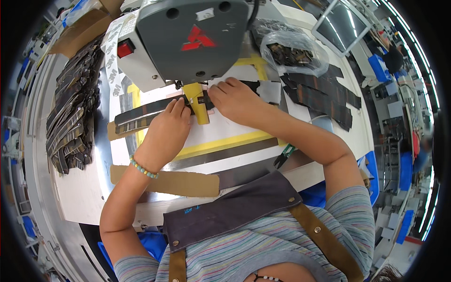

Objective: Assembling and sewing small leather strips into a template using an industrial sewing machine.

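Note:
Beneath the grey head of a sewing machine (188, 44), a yellow clamp plate (201, 113) stands across the work. A dark plaid fabric strip (145, 109) runs in from the left to the clamp. My left hand (165, 134), with a beaded bracelet at the wrist, holds this strip with bent fingers just left of the clamp; its thumb is hidden. My right hand (237, 104) is closed, its fingertips on dark fabric at the clamp's right side. The needle area is partly hidden by the machine head.
A thick pile of plaid strips (75, 113) lies at the left. To the right are more dark strips (324, 96) and a clear plastic bag (296, 54) of fabric pieces. Green-handled thread snips (284, 156) and a brown cardboard strip (183, 183) lie near the front edge.

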The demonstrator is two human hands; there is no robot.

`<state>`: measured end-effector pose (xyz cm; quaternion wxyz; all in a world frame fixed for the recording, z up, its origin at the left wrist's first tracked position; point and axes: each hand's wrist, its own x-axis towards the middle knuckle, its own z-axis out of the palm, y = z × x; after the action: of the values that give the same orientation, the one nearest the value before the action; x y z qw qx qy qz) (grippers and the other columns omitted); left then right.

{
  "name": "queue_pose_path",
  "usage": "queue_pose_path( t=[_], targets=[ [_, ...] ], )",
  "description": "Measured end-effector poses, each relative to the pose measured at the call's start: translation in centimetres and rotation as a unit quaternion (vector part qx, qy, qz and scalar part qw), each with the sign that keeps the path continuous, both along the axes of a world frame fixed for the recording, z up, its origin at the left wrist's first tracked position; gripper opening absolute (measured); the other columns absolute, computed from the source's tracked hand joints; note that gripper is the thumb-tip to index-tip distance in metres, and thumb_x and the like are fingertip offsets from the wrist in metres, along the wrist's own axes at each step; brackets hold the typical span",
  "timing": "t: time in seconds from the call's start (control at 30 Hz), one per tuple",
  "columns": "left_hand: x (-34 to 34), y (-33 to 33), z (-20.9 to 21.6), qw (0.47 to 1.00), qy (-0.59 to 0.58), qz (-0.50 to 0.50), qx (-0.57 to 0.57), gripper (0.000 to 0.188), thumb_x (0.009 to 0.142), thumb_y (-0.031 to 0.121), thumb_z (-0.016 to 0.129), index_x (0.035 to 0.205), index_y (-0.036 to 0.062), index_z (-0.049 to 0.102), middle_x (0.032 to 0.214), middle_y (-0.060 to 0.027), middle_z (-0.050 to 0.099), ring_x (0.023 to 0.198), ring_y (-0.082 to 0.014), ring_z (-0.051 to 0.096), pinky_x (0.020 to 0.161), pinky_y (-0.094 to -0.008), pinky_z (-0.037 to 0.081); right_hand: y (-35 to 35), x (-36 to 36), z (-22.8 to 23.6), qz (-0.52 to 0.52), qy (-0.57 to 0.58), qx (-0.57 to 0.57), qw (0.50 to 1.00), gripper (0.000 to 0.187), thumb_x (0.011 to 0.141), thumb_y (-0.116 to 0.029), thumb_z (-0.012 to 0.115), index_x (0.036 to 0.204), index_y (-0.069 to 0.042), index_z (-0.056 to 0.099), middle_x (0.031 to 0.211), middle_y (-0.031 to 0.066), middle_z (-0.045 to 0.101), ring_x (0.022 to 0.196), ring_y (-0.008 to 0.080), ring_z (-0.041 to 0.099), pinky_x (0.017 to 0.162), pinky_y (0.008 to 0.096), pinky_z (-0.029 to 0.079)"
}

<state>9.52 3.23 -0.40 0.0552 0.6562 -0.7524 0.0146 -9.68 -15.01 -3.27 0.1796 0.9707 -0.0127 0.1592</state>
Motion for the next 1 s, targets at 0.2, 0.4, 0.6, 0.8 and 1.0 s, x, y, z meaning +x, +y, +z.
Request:
queue_pose_path(
  t=[0.2, 0.4, 0.6, 0.8, 1.0],
  targets=[
    [-2.7, 2.2, -0.4, 0.998, 0.028, 0.005, -0.049, 0.031, 0.093, 0.017, 0.077, 0.113, -0.0032, 0.064, 0.107, -0.0158, 0.066, 0.100, -0.0326, 0.067, 0.083, -0.0430, 0.059, 2.5, -1.2, 3.9, 0.068, -0.036, -0.001, 0.997, 0.009, 0.082, -0.017, 0.070, 0.085, -0.009, 0.073, 0.093, 0.0038, 0.063, 0.094, 0.0205, 0.065, 0.085, 0.0385, 0.048],
    [-5.5, 3.0, 0.8, 0.985, -0.078, -0.079, -0.133, 0.025, 0.088, 0.016, 0.075, 0.106, 0.0021, 0.066, 0.088, -0.0056, 0.058, 0.080, -0.0204, 0.061, 0.065, -0.0336, 0.052, 8.2, -6.9, 5.9, 0.109, 0.007, 0.137, 0.985, 0.013, 0.081, -0.016, 0.069, 0.089, -0.007, 0.069, 0.092, 0.0044, 0.060, 0.093, 0.0236, 0.062, 0.080, 0.0371, 0.048],
    [-4.6, 2.9, 1.2, 0.965, -0.105, -0.118, -0.210, 0.042, 0.084, 0.006, 0.068, 0.125, -0.0049, 0.071, 0.083, -0.0042, 0.055, 0.074, -0.0170, 0.058, 0.063, -0.0300, 0.050, 4.9, -16.3, 11.0, -0.015, 0.105, 0.269, 0.957, 0.023, 0.084, -0.010, 0.074, 0.108, -0.008, 0.074, 0.115, 0.0071, 0.066, 0.116, 0.0290, 0.065, 0.092, 0.0428, 0.051],
    [-5.2, 1.7, 1.4, 0.964, 0.011, -0.155, -0.215, 0.057, 0.079, 0.003, 0.070, 0.136, -0.0051, 0.071, 0.109, -0.0165, 0.073, 0.093, -0.0267, 0.071, 0.078, -0.0367, 0.059, 0.6, -19.9, 7.2, -0.094, 0.236, 0.406, 0.878, 0.016, 0.087, -0.012, 0.076, 0.102, -0.007, 0.071, 0.109, 0.0095, 0.063, 0.108, 0.0308, 0.067, 0.090, 0.0452, 0.053],
    [-6.9, 2.6, 0.6, 0.958, 0.040, -0.203, -0.199, 0.052, 0.079, -0.003, 0.069, 0.130, -0.0067, 0.072, 0.106, -0.0148, 0.075, 0.092, -0.0275, 0.074, 0.080, -0.0392, 0.060, -2.3, -14.4, 8.3, -0.124, 0.063, 0.667, 0.732, 0.056, 0.097, -0.006, 0.063, 0.151, -0.008, 0.053, 0.099, 0.0065, 0.059, 0.096, 0.0189, 0.063, 0.086, 0.0406, 0.055]
  ],
)
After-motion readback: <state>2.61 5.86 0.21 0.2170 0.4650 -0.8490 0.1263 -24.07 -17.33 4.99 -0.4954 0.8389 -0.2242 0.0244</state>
